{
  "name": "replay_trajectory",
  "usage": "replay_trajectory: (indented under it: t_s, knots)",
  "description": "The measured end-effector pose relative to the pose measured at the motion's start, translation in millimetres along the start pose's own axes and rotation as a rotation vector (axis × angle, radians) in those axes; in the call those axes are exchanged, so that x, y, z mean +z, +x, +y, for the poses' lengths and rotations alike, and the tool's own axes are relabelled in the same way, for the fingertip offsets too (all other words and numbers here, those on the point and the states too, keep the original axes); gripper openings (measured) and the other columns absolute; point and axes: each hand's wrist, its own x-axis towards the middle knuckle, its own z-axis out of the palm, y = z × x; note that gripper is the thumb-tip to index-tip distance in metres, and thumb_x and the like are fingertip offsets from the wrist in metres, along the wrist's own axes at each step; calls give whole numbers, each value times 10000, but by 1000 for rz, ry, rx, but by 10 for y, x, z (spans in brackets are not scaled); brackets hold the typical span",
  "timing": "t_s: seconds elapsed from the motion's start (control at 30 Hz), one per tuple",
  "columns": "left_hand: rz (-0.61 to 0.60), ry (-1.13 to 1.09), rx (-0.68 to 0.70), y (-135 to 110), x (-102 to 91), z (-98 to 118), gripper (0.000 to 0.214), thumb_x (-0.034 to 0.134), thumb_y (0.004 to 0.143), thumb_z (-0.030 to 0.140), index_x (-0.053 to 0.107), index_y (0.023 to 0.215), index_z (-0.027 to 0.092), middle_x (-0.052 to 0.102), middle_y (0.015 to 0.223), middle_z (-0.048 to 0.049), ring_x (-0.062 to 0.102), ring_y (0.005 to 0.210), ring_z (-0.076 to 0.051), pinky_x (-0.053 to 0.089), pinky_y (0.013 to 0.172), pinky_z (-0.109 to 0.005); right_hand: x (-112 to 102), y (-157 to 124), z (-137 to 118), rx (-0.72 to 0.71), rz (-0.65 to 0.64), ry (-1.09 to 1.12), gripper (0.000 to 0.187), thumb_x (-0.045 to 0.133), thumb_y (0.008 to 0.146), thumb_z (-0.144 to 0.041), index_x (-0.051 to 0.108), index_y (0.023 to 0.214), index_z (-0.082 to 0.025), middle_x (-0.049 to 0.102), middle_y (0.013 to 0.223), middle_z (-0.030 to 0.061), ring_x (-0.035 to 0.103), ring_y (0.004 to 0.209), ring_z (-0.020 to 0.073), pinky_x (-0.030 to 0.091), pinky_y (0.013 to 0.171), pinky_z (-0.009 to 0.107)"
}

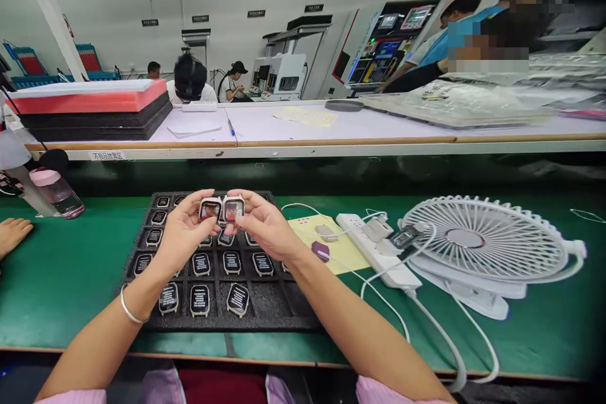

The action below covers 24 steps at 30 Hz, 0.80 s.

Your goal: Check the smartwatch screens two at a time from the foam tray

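Note:
Two smartwatch cases without straps are held side by side above a black foam tray (279, 297). My left hand (187, 227) pinches one smartwatch (210, 209) between thumb and fingers. The other smartwatch (233, 209) is in the grip of my right hand (265, 224). Both screens are lit with a coloured picture and face me. Below, the tray's compartments hold several more watches, such as a watch (199, 300) in the front row whose dark screen shows white text. Some front-right compartments have no watch. My hands and forearms hide part of the tray.
Right of the tray lie a yellow sheet (350, 255) with two small pucks, a white power strip (379, 252) with cables and a white fan (483, 240). A pink-lidded bottle (57, 192) and another person's hand (14, 233) are at left. A shelf (255, 146) crosses behind.

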Motion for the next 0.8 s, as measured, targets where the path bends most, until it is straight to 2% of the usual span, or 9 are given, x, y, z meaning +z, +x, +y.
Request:
replay_trajectory:
  t_s: [0.2,0.37,0.53,0.8]
  knots:
    - [-25,-35,-94,-54,-21,-234,594,804,668,129,623,1229,210,709,1043,-32,679,697,-105,618,686,-253,-98,-122,255,84,9,99,451,778,759,-190,612,1176,-231,717,927,-1,716,701,146,578,715,309]
    - [-34,-12,-163,-86,-60,-385,558,788,693,136,610,1217,211,695,1094,-44,692,674,-106,623,670,-260,-125,-198,404,171,64,147,470,717,709,-132,622,1160,-224,718,910,0,712,682,162,574,702,331]
    - [-36,14,-174,-104,-79,-413,517,798,726,178,612,1208,198,692,1121,-56,699,660,-99,629,654,-248,-137,-226,426,206,54,195,409,771,781,-207,633,1166,-221,722,909,-1,721,668,157,576,703,327]
    - [-16,57,-141,-101,-67,-425,386,775,749,213,632,1105,177,707,1024,-27,690,576,-82,602,553,-201,-136,-240,438,208,28,184,342,785,857,-275,634,1157,-212,726,880,-11,731,655,139,576,683,292]
